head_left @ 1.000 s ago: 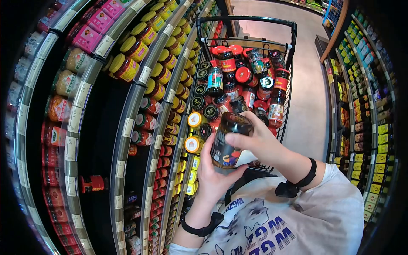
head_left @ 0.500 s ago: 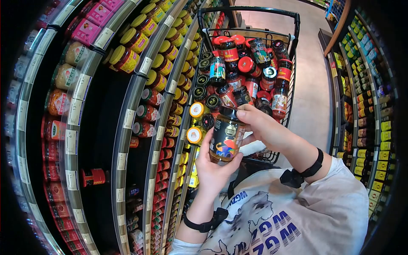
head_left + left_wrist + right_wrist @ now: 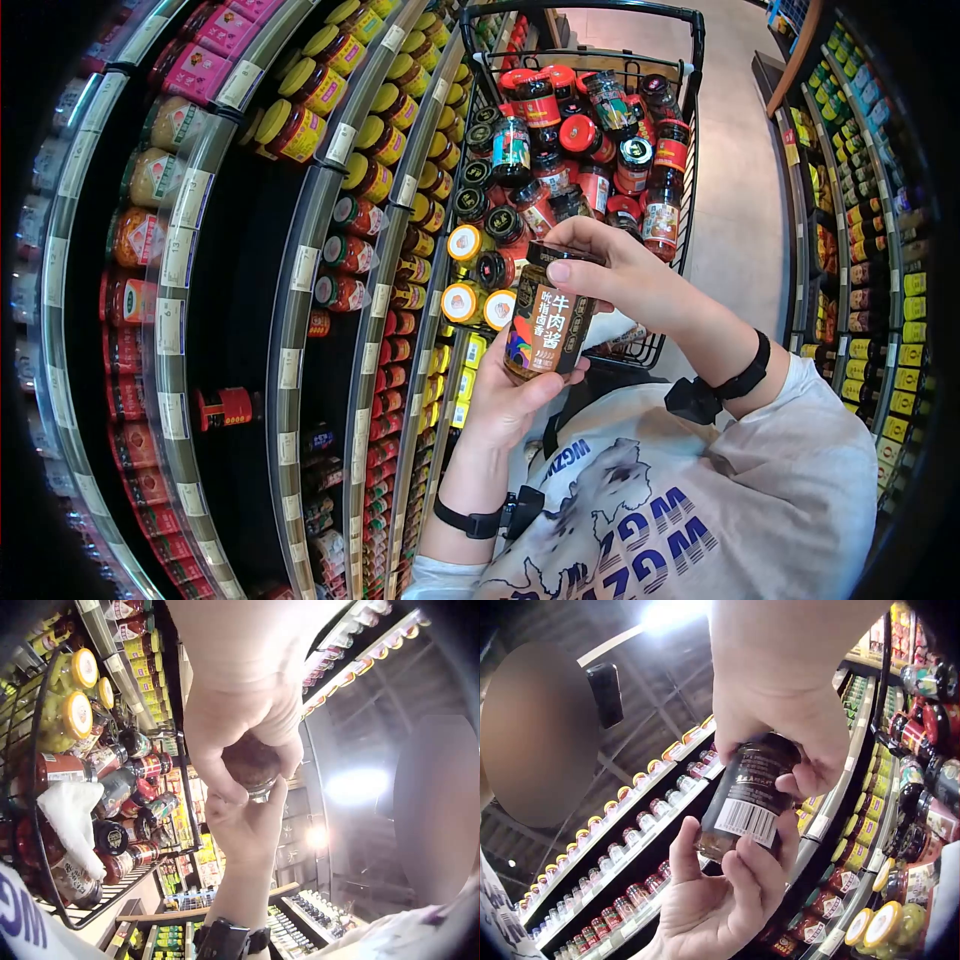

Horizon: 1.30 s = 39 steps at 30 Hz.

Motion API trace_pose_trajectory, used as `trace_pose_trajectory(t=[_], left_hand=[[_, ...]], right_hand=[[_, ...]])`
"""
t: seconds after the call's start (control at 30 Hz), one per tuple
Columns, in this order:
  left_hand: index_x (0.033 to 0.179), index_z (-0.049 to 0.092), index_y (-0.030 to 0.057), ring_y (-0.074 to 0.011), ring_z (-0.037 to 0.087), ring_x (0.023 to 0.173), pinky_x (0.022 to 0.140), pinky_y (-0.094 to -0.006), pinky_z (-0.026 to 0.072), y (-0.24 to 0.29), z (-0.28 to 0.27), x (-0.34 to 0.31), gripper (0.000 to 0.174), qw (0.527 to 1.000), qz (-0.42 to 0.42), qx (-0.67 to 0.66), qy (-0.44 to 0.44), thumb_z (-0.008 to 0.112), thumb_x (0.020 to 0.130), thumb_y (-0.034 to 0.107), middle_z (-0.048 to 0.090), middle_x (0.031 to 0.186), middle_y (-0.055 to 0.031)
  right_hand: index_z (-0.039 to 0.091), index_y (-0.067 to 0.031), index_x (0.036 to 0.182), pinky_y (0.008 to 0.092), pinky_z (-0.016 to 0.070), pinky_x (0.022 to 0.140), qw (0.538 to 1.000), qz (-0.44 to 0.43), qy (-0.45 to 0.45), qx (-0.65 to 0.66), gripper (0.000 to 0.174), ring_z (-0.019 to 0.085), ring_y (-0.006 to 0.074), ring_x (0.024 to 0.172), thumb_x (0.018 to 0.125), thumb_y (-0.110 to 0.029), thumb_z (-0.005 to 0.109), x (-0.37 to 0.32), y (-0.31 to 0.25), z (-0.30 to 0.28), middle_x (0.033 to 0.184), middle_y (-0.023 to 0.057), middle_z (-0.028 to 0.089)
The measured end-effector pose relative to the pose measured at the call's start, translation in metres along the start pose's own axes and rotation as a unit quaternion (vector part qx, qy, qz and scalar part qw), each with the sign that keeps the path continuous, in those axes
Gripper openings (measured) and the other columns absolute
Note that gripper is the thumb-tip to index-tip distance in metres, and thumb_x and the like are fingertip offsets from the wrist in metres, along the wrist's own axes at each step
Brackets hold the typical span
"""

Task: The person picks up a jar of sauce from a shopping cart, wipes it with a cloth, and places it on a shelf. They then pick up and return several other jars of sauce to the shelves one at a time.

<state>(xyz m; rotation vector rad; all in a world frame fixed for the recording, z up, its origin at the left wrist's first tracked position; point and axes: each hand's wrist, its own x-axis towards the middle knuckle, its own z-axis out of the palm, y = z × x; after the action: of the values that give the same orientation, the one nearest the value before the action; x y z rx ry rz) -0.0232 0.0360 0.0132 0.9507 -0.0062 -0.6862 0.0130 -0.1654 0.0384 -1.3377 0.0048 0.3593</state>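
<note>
Both hands hold a jar of beef sauce (image 3: 548, 318), tilted in front of the shirt, with a black lid and a dark label with colourful art. My left hand (image 3: 505, 400) cradles its lower end, thumb across the base. At the lid end, my right hand (image 3: 615, 275) grips the top with its thumb over the near side. A barcode on the back of the label shows in the right wrist view, where the left hand's fingers (image 3: 754, 862) curl against the jar's lower side. In the left wrist view the hands mostly cover the jar.
Beyond the hands stands a black wire shopping cart (image 3: 690, 95) heaped with jars. Several orange-lidded jars (image 3: 464, 243) sit at its near left. Shelves of sauces line the left, including yellow-lidded jars (image 3: 318, 85). A jar (image 3: 228, 408) lies on a dark shelf. White cloth (image 3: 73, 817) hangs on the cart.
The jar has been turned in the hands, so its label lettering now faces the head camera. The right hand has shifted up round the lid; the left hand stays under the base.
</note>
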Motion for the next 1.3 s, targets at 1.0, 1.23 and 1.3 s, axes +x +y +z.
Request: trace_pose_trajectory(t=[1.0,1.23,1.3], left_hand=[[0.138,0.040,0.0025,-0.0176,0.050,0.121,0.102,-0.0324,0.0393,0.012,-0.083,-0.086,0.088,0.941,0.131,0.278,0.141,0.080,0.060,-0.003,0.051,0.130,-0.0080],[0.135,0.043,0.0041,-0.0223,0.051,0.123,0.102,-0.0363,0.0435,0.004,-0.111,-0.138,0.094,0.868,0.263,0.310,0.284,0.091,0.055,0.008,0.049,0.135,-0.0117],[0.134,0.044,0.0035,-0.0227,0.052,0.122,0.101,-0.0363,0.0441,0.004,-0.121,-0.157,0.092,0.842,0.282,0.340,0.311,0.091,0.055,0.009,0.050,0.134,-0.0119]], right_hand=[[0.054,-0.0039,0.111,0.0298,0.0501,0.078,0.885,-0.318,-0.159,-0.300,0.067,0.063,0.0220,0.089,0.058,-0.027,0.089,0.025,0.014,0.120,0.100,0.0097,0.060],[0.051,-0.0068,0.117,0.0357,0.0525,0.076,0.830,-0.384,-0.265,-0.306,0.073,0.063,0.0295,0.090,0.057,-0.020,0.089,0.032,0.029,0.196,0.102,0.0111,0.061],[0.050,-0.0061,0.116,0.0371,0.0536,0.074,0.822,-0.379,-0.290,-0.310,0.069,0.063,0.0308,0.089,0.060,-0.024,0.087,0.034,0.031,0.216,0.102,0.0121,0.060]])
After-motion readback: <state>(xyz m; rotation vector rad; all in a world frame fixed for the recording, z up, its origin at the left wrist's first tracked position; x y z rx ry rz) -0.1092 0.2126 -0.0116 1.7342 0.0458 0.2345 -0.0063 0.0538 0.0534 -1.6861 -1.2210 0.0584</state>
